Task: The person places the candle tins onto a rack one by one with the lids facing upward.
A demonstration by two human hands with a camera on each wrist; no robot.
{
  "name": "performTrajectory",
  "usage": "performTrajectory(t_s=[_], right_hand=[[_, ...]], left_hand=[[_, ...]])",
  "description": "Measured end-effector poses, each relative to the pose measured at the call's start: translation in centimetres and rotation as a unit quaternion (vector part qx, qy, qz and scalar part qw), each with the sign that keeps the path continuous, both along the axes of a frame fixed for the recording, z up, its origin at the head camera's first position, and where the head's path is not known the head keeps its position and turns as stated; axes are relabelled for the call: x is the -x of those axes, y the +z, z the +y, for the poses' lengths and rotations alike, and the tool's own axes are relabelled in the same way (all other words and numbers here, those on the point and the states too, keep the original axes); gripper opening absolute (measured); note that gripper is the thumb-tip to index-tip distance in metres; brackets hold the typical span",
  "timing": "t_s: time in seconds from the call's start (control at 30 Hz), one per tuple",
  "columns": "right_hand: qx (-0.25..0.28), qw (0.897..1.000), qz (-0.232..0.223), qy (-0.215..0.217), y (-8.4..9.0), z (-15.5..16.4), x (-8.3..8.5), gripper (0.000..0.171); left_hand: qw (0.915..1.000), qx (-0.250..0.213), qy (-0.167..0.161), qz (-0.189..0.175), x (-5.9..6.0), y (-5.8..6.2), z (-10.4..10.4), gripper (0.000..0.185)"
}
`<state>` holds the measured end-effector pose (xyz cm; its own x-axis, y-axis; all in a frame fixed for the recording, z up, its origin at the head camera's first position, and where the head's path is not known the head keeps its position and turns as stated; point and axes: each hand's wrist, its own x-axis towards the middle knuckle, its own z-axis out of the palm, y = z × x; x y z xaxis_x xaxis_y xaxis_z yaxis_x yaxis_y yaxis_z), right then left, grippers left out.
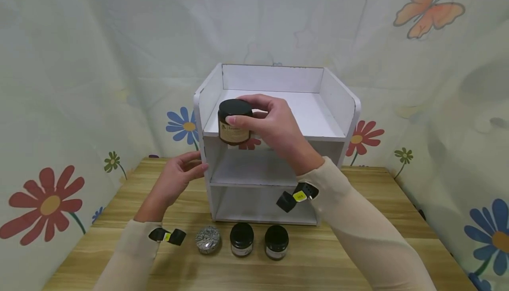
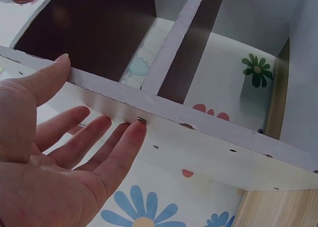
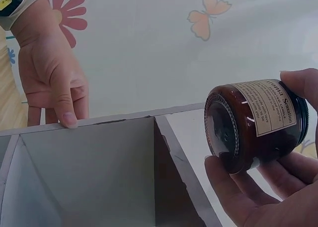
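My right hand point(image 1: 274, 123) grips a scented candle jar point(image 1: 234, 130) of dark amber glass with a black lid and a cream label. It holds the jar up at the front left of the top shelf of a small white shelf unit point(image 1: 258, 179). In the right wrist view the candle jar point(image 3: 253, 125) appears tilted, its base turned to the camera. My left hand point(image 1: 175, 178) touches the unit's left side panel, thumb at the front edge. In the left wrist view the fingers point(image 2: 119, 152) lie nearly straight along the panel's outer face.
On the wooden table point(image 1: 350, 255) before the unit stand a patterned round tin point(image 1: 208, 239) and two black-lidded jars, one in the middle point(image 1: 241, 239) and one to the right point(image 1: 276, 242). A curtain point(image 1: 159, 26) printed with flowers and a butterfly hangs behind.
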<state>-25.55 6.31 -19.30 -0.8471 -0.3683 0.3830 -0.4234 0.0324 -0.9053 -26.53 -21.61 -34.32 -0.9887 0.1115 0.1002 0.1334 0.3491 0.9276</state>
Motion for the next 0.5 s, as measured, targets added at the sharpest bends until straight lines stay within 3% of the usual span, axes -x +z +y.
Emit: performTrajectory(t_s=[0.5], right_hand=[[-0.003, 1.0, 0.019, -0.019, 0.42, -0.3, 0.99, 0.045]], left_hand=[[1.0, -0.003, 0.004, -0.005, -0.02, -0.08, -0.15, 0.071]])
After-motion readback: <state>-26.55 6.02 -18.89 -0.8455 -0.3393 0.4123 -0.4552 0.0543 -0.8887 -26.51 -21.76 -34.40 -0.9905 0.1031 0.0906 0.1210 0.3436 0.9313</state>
